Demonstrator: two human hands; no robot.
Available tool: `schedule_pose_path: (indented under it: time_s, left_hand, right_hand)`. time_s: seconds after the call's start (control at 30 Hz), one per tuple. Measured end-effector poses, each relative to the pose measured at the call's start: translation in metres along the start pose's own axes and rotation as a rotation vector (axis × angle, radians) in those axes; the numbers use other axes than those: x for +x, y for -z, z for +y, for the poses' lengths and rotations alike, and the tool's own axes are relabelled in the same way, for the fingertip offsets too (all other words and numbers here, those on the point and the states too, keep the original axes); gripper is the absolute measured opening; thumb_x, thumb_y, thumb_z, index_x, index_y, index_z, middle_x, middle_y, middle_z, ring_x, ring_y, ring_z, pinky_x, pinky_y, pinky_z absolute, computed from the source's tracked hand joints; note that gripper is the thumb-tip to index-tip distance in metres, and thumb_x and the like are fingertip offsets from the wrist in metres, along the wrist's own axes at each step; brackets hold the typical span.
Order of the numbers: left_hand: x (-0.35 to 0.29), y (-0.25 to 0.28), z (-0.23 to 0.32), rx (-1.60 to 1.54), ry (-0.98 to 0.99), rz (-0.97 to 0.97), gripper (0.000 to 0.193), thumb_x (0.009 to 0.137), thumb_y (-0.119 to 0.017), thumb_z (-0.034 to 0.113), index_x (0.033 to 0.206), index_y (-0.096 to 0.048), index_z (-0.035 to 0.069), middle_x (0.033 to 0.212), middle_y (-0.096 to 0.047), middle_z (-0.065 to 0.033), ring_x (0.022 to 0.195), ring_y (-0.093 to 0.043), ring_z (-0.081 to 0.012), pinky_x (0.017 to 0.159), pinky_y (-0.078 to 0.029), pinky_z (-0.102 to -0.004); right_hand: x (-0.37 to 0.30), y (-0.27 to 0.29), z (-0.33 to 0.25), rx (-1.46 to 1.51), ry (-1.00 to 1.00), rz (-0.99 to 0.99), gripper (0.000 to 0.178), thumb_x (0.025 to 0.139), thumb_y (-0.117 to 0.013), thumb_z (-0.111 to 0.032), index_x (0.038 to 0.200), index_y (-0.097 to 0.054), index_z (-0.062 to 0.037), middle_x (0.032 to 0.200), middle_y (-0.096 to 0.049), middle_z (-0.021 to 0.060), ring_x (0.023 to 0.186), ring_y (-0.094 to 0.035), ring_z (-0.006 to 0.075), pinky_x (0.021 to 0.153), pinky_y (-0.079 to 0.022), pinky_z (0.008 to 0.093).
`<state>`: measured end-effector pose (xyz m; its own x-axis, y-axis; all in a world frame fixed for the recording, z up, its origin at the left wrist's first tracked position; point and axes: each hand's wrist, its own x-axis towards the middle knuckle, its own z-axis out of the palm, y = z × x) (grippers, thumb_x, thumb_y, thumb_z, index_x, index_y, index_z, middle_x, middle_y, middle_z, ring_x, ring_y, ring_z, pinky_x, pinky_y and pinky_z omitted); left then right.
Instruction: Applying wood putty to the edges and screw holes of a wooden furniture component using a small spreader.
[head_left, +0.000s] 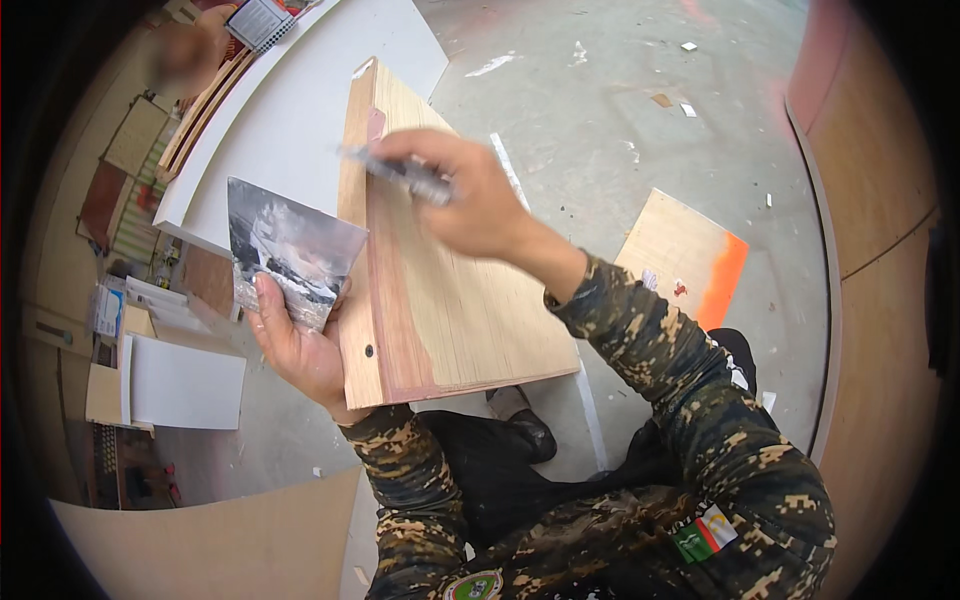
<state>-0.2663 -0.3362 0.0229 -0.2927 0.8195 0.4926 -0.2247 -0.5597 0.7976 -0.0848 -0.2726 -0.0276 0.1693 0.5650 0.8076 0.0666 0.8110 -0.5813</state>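
Note:
A pale wooden panel (470,320) with a thick edge stands tilted before me, its grain showing. Reddish filler (395,345) runs along the edge of its face, and a dark hole (369,351) shows low on the side. My left hand (295,345) is closed on a flat grey plate (305,240) smeared with whitish paste, held left of the panel. My right hand (475,195) grips a dark-handled tool like a putty knife (405,177), blurred by motion, over the panel's upper left edge. I cannot tell whether its blade touches the wood.
Behind the panel lies a large white board (290,140). A wooden sheet with an orange end (690,260) rests on the grey floor (600,90) at the right. White and wooden pieces (185,380) stand at the left, and another person's hand (200,45) shows at the top left.

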Motion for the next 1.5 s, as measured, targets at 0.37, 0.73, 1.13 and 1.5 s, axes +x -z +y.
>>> schedule_pose_path:
  time_s: [0.37, 0.73, 1.13, 1.5]
  left_hand:
    - [-0.002, -0.002, -0.003, 0.011, -0.013, 0.015, 0.033, 0.105, -0.049, 0.024, 0.124, -0.054, -0.003, 0.113, -0.065, -0.0124, 0.092, -0.068, -0.0171, 0.064, -0.061, -0.032]
    - [0.0, 0.003, -0.004, 0.062, -0.026, 0.03, 0.036, 0.105, -0.05, 0.026, 0.126, -0.054, -0.003, 0.109, -0.065, -0.0117, 0.086, -0.068, -0.0167, 0.064, -0.06, -0.0313]
    - [-0.002, -0.002, -0.004, 0.026, -0.055, 0.066, 0.033, 0.104, -0.051, 0.024, 0.123, -0.055, -0.002, 0.106, -0.066, -0.0124, 0.082, -0.068, -0.0177, 0.061, -0.062, -0.0318]
    - [-0.002, -0.003, -0.005, 0.015, -0.051, 0.082, 0.034, 0.103, -0.053, 0.026, 0.12, -0.055, -0.003, 0.106, -0.066, -0.0126, 0.085, -0.069, -0.0187, 0.065, -0.062, -0.0336]
  right_hand:
    - [0.056, 0.019, 0.041, -0.106, -0.533, -0.17, 0.049, 0.081, -0.043, 0.005, 0.122, -0.069, -0.002, 0.113, -0.071, 0.0186, 0.101, -0.067, 0.0271, 0.088, -0.051, 0.0349]
    - [0.005, 0.029, 0.001, -0.129, -0.309, -0.213, 0.043, 0.075, -0.049, 0.008, 0.112, -0.068, -0.0002, 0.11, -0.071, 0.0168, 0.103, -0.066, 0.0265, 0.091, -0.051, 0.0358]
    - [-0.037, -0.005, -0.018, -0.011, 0.061, 0.06, 0.035, 0.072, -0.054, 0.007, 0.105, -0.063, 0.0022, 0.112, -0.068, 0.017, 0.103, -0.066, 0.0315, 0.087, -0.053, 0.0397]
    - [0.048, 0.013, 0.026, -0.091, -0.63, -0.125, 0.048, 0.08, -0.043, 0.007, 0.121, -0.068, -0.0002, 0.113, -0.07, 0.0174, 0.099, -0.064, 0.0236, 0.082, -0.05, 0.0311]
